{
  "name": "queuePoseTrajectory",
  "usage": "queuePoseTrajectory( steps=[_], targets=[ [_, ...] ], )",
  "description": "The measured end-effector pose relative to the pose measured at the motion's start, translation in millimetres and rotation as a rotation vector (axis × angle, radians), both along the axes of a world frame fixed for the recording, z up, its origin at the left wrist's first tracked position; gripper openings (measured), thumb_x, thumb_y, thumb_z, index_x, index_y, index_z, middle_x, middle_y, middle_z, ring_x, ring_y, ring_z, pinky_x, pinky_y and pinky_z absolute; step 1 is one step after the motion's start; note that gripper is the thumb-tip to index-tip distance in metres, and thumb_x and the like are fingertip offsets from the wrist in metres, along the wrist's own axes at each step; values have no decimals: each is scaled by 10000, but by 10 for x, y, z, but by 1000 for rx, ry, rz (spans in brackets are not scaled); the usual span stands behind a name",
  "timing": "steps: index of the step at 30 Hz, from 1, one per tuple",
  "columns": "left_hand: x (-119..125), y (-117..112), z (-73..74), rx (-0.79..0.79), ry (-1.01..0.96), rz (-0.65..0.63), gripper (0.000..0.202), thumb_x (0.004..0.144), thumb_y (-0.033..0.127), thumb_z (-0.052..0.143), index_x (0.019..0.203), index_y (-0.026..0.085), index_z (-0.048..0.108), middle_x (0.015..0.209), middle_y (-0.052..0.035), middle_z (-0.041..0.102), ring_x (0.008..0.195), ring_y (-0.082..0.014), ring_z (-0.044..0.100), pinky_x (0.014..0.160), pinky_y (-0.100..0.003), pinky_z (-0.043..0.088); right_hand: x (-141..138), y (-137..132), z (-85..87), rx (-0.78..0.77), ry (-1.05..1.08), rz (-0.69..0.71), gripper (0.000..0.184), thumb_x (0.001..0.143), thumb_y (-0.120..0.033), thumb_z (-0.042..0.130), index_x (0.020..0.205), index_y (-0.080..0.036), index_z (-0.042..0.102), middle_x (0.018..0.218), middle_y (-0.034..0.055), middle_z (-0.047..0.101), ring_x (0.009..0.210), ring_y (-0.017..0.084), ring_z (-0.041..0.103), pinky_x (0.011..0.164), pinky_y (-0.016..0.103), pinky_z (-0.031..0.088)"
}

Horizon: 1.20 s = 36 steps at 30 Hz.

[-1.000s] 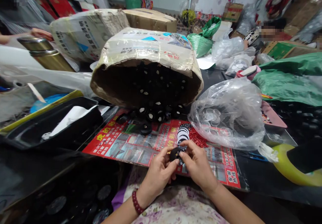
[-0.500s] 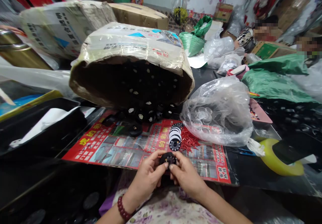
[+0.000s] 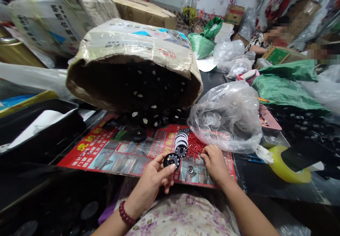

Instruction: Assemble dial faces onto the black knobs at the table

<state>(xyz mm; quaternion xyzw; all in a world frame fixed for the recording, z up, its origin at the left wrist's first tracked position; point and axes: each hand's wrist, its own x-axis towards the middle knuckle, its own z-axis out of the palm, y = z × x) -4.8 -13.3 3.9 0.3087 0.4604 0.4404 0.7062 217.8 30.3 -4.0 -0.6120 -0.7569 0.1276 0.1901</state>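
Note:
My left hand (image 3: 152, 181) pinches a small round black dial (image 3: 171, 160) with white markings, held just above the red printed sheet (image 3: 111, 154). My right hand (image 3: 214, 162) has its fingers curled down into a heap of small red pieces (image 3: 196, 147) on the sheet; what they hold I cannot make out. A row of stacked black-and-white discs (image 3: 181, 143) lies just beyond the dial. A tiny metal part (image 3: 190, 170) rests on the sheet between my hands.
A torn cardboard box (image 3: 138, 52) lying on its side spills black knobs (image 3: 148, 119) onto the sheet. A clear plastic bag (image 3: 228, 119) of rings sits to the right, a yellow tape roll (image 3: 288, 167) beyond it, a black tray (image 3: 37, 133) to the left. Other people sit at the far right.
My hands have come apart. The left keeps the dial and has lifted it slightly; the right has reached forward and right to the red pieces. The camera has tilted.

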Motion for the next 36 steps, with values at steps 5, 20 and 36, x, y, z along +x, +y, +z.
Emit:
queuePoseTrajectory(
  steps=[5, 20, 36],
  targets=[
    [1, -17, -40, 53, 183, 85, 360, 703, 316, 709, 972, 187, 507, 586, 84, 520, 337, -30, 392, 281, -139, 347, -38, -28, -50, 16, -5, 17, 160, 844, -109, 453, 708, -194, 464, 757, 46, 535, 752, 199, 463, 671, 299, 334],
    [-24, -25, 14, -113, -113, 64, 281, 767, 224, 607, 1026, 189, 503, 763, 15, 622, 412, -88, 573, 313, -174, 427, -172, -123, 41, 16, -108, 44, 149, 849, -138, 536, 712, -187, 506, 790, 45, 560, 786, 203, 471, 688, 302, 343],
    [58, 43, 43, -169, -451, 97, 141, 853, 197, 476, 855, 107, 585, 693, -87, 693, 480, -147, 634, 368, -195, 487, -719, -431, 253, -665, 1113, 134, 95, 829, -256, 504, 757, -201, 473, 719, -7, 535, 686, 155, 525, 704, 307, 422]
  ],
)
